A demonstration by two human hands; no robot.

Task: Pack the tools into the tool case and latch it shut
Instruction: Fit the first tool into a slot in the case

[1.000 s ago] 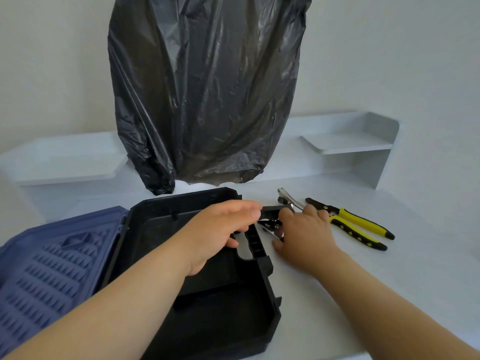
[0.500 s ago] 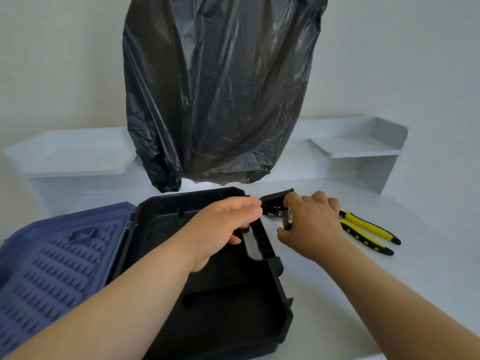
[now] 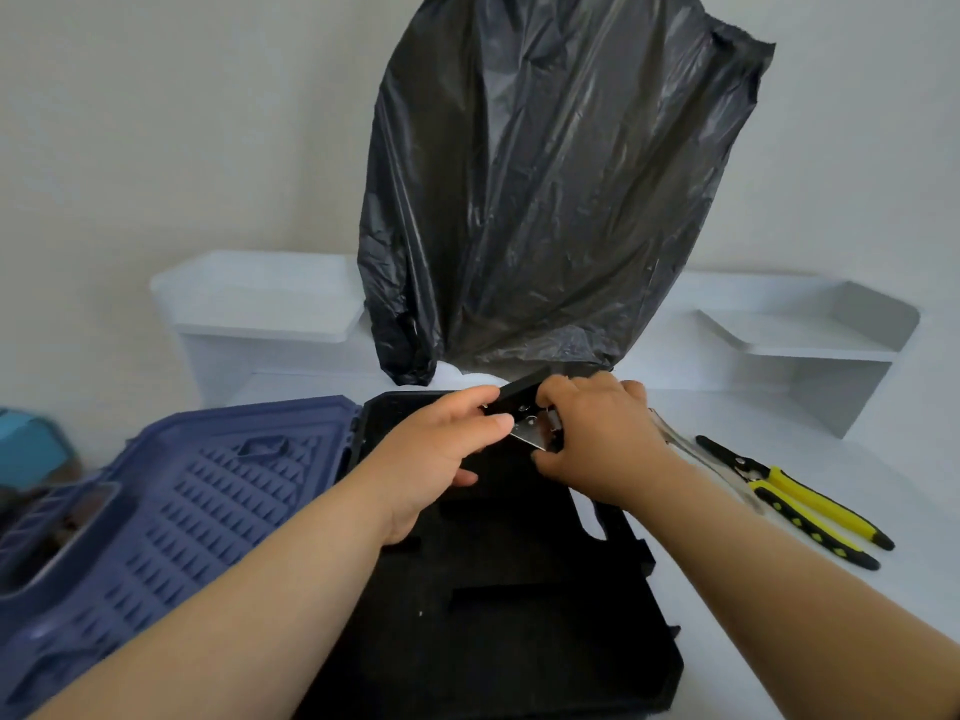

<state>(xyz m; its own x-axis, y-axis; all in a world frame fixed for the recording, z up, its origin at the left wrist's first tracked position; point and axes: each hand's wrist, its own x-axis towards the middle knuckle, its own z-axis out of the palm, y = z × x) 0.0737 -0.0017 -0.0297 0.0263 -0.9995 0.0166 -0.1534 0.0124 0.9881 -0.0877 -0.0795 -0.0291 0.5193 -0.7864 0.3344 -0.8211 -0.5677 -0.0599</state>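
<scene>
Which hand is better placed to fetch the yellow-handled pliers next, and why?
Right. The right hand is on the same side as the yellow-handled pliers lying on the table; the left hand is over the open tool case, farther away.

Looks like a plain home or office corner: white desk (image 3: 857,615), white shelf riser (image 3: 810,340) far right, bare wall (image 3: 156,122), black bag (image 3: 545,200) hanging behind.
</scene>
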